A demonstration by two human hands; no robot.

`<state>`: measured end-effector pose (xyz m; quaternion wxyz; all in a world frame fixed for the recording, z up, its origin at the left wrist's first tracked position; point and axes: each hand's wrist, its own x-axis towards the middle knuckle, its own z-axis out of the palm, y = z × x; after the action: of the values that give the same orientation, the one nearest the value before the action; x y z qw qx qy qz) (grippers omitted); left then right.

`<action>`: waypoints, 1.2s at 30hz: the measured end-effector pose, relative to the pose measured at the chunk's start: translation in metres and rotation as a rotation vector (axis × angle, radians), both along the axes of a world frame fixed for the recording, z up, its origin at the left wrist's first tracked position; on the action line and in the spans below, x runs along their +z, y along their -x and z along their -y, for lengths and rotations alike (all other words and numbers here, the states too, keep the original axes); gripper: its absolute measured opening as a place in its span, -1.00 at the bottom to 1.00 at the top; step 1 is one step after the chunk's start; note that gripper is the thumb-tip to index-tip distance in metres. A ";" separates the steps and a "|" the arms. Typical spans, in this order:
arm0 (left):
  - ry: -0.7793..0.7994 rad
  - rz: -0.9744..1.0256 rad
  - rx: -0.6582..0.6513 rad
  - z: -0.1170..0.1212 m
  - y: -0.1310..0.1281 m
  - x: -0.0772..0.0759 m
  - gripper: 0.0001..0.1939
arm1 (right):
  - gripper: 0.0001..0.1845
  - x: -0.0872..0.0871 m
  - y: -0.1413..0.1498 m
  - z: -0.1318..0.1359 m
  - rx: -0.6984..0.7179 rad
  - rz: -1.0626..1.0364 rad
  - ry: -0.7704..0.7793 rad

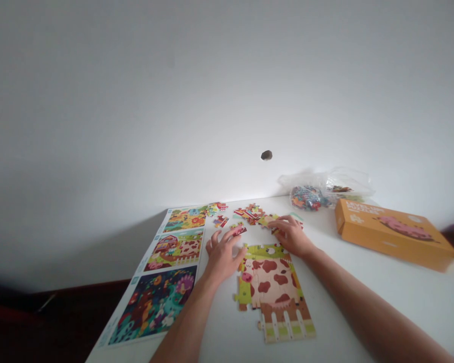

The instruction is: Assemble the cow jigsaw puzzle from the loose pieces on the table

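Observation:
A partly joined jigsaw puzzle (272,282) with a brown-spotted cow and a white fence lies flat on the table. Beside its upper left corner is my left hand (223,256), fingers spread, with a pink pig puzzle piece (239,230) just past the fingertips. My right hand (294,237) reaches over the puzzle's far right corner, its fingers stretched onto green and yellow puzzle pieces (265,220); its fingertips partly cover them, and no firm grip shows. More loose puzzle pieces (251,212) are heaped near the wall.
On the left lies a picture sheet (147,272) with three printed scenes. Clear plastic bags (310,194) of pieces rest against the wall at the back right. In front of them stands an orange puzzle box (393,234). The wall has a hole (267,155).

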<state>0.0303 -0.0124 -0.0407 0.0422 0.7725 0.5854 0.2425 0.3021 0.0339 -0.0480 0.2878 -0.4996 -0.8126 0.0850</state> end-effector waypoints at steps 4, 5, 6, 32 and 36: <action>0.027 -0.008 0.004 0.001 -0.001 0.002 -0.65 | -0.50 0.000 0.000 0.000 -0.127 0.057 -0.016; 0.032 -0.009 0.005 0.001 -0.001 0.002 -0.65 | -0.49 -0.001 -0.001 0.000 -0.164 0.073 -0.005; 0.034 -0.008 0.005 0.001 -0.001 0.003 -0.65 | -0.48 -0.002 -0.002 -0.001 -0.187 0.086 0.010; 0.023 0.006 0.005 0.000 0.000 0.000 -0.65 | -0.54 -0.002 -0.005 -0.003 -0.225 -0.003 -0.012; 0.027 -0.009 0.002 0.001 -0.001 0.001 -0.65 | -0.59 -0.002 -0.008 -0.004 -0.305 -0.054 -0.060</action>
<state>0.0309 -0.0134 -0.0394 0.0495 0.7723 0.5897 0.2311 0.3100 0.0381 -0.0496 0.3338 -0.6058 -0.7216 0.0292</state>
